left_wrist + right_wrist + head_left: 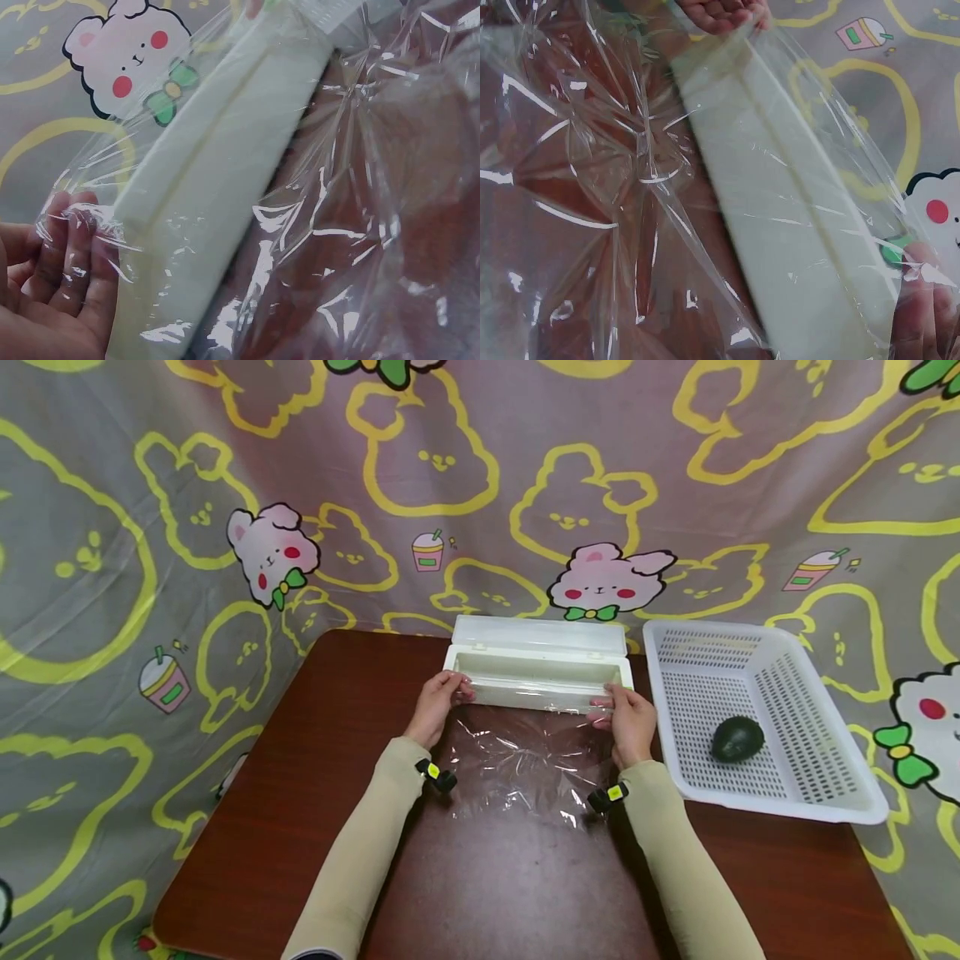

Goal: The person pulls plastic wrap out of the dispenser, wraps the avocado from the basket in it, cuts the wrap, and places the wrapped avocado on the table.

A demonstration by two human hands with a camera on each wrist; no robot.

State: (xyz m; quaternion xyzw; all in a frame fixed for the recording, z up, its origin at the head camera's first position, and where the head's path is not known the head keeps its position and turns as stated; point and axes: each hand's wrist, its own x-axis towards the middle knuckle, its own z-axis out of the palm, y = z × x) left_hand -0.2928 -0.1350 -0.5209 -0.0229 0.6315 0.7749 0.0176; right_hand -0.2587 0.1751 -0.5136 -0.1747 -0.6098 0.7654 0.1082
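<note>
A sheet of clear plastic wrap (517,760) stretches between both hands and trails, creased and shiny, over the brown table. My left hand (441,702) pinches the film at its left side, beside the front left corner of a white dispenser box (525,697). At the opposite corner, my right hand (628,714) pinches the film's right side. The box's lid (540,633) is raised at the back. In the left wrist view, the fingers (101,292) show through the film. The right wrist view has the film across the box front, with the right fingertips (915,300) behind it.
To the right stands a white perforated basket (832,735) holding one dark green avocado-like fruit (737,740). A patterned curtain (465,443) hangs close behind the table (300,793). Both forearms wear light sleeves and wrist cameras.
</note>
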